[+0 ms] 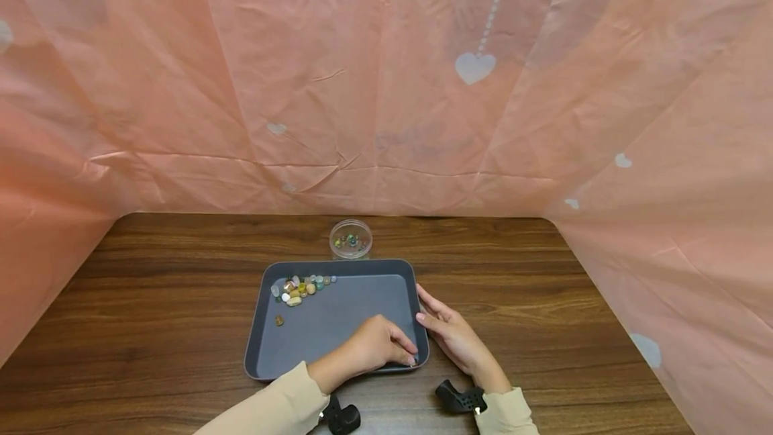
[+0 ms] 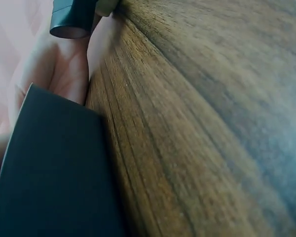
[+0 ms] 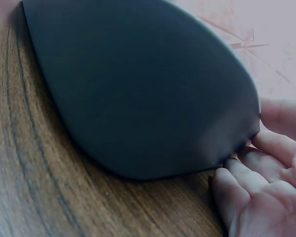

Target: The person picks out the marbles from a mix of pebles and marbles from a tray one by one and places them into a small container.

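Note:
A dark grey rectangular tray (image 1: 338,327) lies on the table, its outer wall filling much of both wrist views. Inside its far left corner sit several mixed polished stones (image 1: 298,289). One brown stone (image 1: 279,320) lies apart below them. My left hand (image 1: 377,344) reaches over the near side, thumb and bent fingers pinching at a tiny bead (image 1: 414,362) in the near right corner; the fingertips mostly hide it. My right hand (image 1: 455,337) grips the tray's right side, thumb at the rim and fingers (image 3: 244,177) against the outer wall and its lower edge.
Just behind the tray stands a round clear container (image 1: 351,239) with several small coloured beads in it. The brown wooden table (image 1: 513,287) ends at a pink cloth (image 1: 374,86) with hearts, hanging at the back and sides. Each wrist wears a black camera mount (image 1: 459,398).

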Demonstrator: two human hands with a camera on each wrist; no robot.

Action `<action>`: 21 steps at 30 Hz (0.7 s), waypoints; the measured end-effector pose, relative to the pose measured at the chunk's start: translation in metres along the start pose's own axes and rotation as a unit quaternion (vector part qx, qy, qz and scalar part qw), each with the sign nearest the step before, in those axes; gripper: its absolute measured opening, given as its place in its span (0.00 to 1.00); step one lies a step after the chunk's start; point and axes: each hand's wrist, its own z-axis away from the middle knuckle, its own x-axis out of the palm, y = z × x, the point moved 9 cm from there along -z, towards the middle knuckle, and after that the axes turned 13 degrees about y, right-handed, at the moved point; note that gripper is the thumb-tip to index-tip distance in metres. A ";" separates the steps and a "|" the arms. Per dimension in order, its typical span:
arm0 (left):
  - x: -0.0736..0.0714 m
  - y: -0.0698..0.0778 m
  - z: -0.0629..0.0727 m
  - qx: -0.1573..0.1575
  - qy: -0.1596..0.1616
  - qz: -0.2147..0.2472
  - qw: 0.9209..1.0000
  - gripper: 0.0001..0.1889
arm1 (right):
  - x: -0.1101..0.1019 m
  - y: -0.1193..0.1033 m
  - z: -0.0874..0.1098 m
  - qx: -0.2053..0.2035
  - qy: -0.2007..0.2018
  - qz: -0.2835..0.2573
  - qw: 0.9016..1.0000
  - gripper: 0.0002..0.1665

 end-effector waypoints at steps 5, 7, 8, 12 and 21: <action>0.004 0.008 -0.001 0.048 0.005 -0.058 0.997 0.03 | 0.000 0.001 0.000 0.001 0.005 -0.001 1.000 0.41; 0.005 0.010 0.000 0.062 0.007 -0.074 0.995 0.03 | 0.000 0.002 0.000 0.007 0.006 -0.002 1.000 0.41; 0.004 0.010 0.000 0.063 0.008 -0.075 0.995 0.03 | 0.001 0.002 0.001 0.009 0.004 -0.002 1.000 0.41; -0.005 0.004 -0.001 0.014 0.015 -0.005 1.000 0.03 | 0.002 0.004 0.001 0.014 0.005 -0.004 1.000 0.40; -0.056 -0.015 -0.017 -0.159 0.059 0.373 0.912 0.17 | 0.001 0.001 0.000 0.001 0.013 -0.008 1.000 0.39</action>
